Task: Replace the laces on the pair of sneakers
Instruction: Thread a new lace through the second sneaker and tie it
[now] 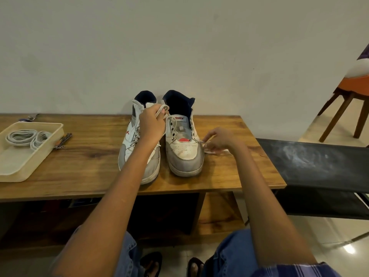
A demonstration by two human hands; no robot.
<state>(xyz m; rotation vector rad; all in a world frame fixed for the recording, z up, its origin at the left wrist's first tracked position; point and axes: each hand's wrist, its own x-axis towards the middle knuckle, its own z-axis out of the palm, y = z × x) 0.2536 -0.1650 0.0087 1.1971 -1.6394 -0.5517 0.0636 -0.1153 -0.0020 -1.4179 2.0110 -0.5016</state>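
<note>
sneakers (159, 136) mid-frame on wooden table (79, 166), toes toward camera | left hand (152, 124) grips bunched white lace (162, 110) above them | right hand (218, 139) pinches lace end (209, 149) right of right sneaker | tray (18, 162) with coiled laces (28, 137) at left

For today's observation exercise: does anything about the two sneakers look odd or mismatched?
Yes. The right sneaker has bare eyelets and an exposed tongue, while the left sneaker is laced. The left hand grips a lace; the right hand pinches a lace end beside the toe.
</note>
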